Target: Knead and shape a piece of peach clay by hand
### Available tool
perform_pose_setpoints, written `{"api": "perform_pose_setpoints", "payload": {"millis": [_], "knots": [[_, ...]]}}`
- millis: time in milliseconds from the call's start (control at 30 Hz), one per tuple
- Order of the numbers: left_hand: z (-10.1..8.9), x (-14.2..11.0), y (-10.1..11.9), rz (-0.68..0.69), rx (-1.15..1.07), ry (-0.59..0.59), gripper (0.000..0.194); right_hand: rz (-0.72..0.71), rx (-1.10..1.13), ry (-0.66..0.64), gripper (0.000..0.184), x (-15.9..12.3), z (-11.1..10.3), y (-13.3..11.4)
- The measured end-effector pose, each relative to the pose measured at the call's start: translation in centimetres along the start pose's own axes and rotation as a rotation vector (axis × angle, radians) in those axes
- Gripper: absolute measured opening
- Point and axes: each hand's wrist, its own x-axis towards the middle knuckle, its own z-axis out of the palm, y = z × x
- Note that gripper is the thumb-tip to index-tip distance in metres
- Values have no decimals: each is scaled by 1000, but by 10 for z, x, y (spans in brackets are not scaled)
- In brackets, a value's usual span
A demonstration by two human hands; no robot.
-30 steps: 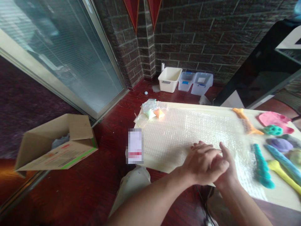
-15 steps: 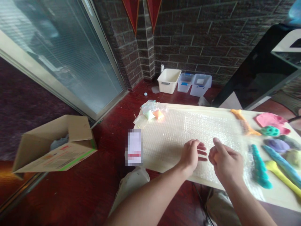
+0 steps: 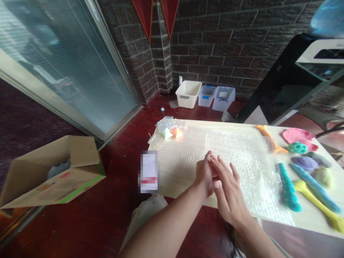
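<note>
My left hand (image 3: 203, 175) and my right hand (image 3: 229, 190) meet above a sheet of bubble wrap (image 3: 185, 161) on a pale table. The right palm lies against the left one, its fingers stretched out and slightly spread. Most of the left fingers are hidden behind the right hand. Whether anything is between the palms cannot be made out. Right of the hands lie shaped clay-like pieces: a teal tapered twist (image 3: 288, 190), a yellow bone-like piece (image 3: 314, 202), a blue stick (image 3: 317, 188) and an orange forked piece (image 3: 271, 139).
Small bags holding green (image 3: 166, 134) and orange (image 3: 176, 133) material lie at the table's far left corner. A blurred phone-like object (image 3: 149, 172) is at the left edge. An open cardboard box (image 3: 83, 152) stands left. Bins (image 3: 188, 95) stand by the wall.
My hands were apart, the right one curled and the left one half open. Now they are together, with the right fingers straightened across the left palm. The view has shifted slightly right.
</note>
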Motion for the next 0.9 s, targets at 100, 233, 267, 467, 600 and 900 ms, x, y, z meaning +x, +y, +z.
{"api": "perform_pose_setpoints", "payload": {"millis": [100, 233, 267, 467, 600, 900], "knots": [[4, -4, 9, 19, 156, -7, 53, 231, 196, 246, 44, 6, -13, 2], [6, -7, 19, -36, 71, -60, 53, 632, 658, 424, 38, 13, -20, 21], [6, -7, 20, -44, 54, -89, 52, 719, 772, 433, 38, 14, -19, 25], [0, -5, 11, 110, 154, -185, 58, 930, 1119, 357, 41, 16, -8, 25], [-5, -15, 1, 321, 461, -307, 56, 982, 1279, 360, 38, 21, -5, 18], [-9, -36, -3, 743, 822, -520, 36, 1069, 1317, 400, 37, 23, -13, 29]]}}
